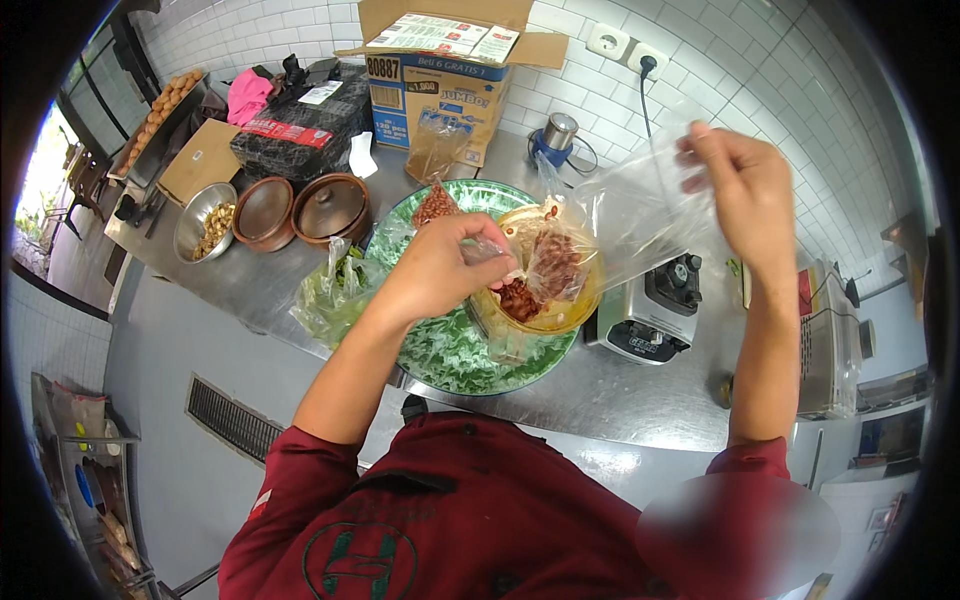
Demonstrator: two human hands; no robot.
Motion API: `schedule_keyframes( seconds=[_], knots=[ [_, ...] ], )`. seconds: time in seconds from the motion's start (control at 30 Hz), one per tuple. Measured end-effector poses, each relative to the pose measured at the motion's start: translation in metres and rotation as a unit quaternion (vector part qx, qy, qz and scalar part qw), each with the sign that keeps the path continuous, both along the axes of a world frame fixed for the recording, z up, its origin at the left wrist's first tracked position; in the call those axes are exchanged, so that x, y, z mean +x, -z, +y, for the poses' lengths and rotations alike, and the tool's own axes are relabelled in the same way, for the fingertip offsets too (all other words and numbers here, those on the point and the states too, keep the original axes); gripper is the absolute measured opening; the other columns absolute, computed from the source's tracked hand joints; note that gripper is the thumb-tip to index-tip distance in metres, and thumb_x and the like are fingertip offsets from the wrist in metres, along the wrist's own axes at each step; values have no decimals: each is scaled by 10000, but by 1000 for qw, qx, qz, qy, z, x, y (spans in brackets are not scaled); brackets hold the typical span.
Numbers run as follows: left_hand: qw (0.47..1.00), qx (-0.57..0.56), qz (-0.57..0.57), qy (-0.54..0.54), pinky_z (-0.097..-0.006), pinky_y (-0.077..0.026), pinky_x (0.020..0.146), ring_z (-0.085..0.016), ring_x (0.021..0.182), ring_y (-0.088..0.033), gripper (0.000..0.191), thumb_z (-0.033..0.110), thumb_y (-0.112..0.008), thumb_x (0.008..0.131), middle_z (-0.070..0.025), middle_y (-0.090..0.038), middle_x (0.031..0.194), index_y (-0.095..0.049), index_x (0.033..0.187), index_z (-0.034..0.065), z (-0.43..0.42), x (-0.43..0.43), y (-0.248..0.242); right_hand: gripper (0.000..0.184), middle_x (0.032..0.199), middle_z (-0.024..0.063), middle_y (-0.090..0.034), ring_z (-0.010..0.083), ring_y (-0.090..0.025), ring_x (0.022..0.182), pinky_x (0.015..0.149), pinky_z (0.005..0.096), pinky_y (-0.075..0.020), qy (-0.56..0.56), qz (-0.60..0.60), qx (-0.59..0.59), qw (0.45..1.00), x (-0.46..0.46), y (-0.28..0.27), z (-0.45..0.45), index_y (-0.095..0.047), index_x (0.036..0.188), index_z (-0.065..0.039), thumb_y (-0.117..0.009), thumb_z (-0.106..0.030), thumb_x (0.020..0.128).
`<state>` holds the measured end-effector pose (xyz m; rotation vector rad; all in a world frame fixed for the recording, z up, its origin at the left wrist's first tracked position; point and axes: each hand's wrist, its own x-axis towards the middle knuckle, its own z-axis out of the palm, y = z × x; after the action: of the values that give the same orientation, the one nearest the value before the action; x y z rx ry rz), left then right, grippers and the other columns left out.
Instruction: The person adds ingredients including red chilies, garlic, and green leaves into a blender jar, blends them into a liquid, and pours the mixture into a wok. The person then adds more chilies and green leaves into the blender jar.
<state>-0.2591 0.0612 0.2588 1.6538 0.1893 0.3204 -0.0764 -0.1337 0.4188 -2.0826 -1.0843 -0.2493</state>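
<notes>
My left hand (pixel 450 262) pinches a crumpled piece of clear plastic between thumb and fingers. My right hand (pixel 750 191), raised to the right, grips the far end of a clear plastic bag (pixel 637 214) stretched out slantwise. In the bag's lower end sits a clump of reddish-brown food (pixel 556 262), perhaps peanuts or beans. Beneath it stands a clear, yellowish tub (pixel 559 326), with more reddish-brown pieces (pixel 519 300) and pale matter inside. The tub rests on a round green-and-white marbled tray (pixel 457 367). A small bag of reddish peanuts (pixel 435 204) is beyond my left hand.
Left on the steel counter (pixel 637 405) are a bag of greens (pixel 337 281), lidded clay pots (pixel 330 210) and a metal bowl (pixel 204 225). Behind stand a cardboard carton (pixel 442 97) and a black-wrapped box (pixel 307 120). A blender base (pixel 649 315) stands right of the tray.
</notes>
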Motion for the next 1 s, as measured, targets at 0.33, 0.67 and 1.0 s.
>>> schedule_keyframes(
  seconds=[0.33,0.67,1.0],
  knots=[
    [1000,15,-6,-24,-244,-540,673,-101,746,-683,128,68,-719,894,-52,-696,836,-622,929,-9,0,3,7,365,762,109,-717,145,-654,649,614,274,-497,-38,-66,24,997,-18,1,2,-742,907,55,-629,-284,988],
    [997,50,-21,-56,-245,-534,666,-94,727,-671,137,89,-727,892,-47,-698,843,-632,933,-1,2,1,11,212,788,104,-745,129,-669,694,657,266,-510,-48,-101,-1,994,-23,2,-4,-769,928,9,-745,-199,890],
    [990,-39,-82,-107,-251,-519,642,-101,743,-646,154,180,-707,928,-50,-699,936,-658,992,48,20,9,34,279,898,66,-721,134,-677,781,629,239,-478,-28,32,37,998,-5,-9,-7,-731,1037,-35,-724,-288,922]
  ],
)
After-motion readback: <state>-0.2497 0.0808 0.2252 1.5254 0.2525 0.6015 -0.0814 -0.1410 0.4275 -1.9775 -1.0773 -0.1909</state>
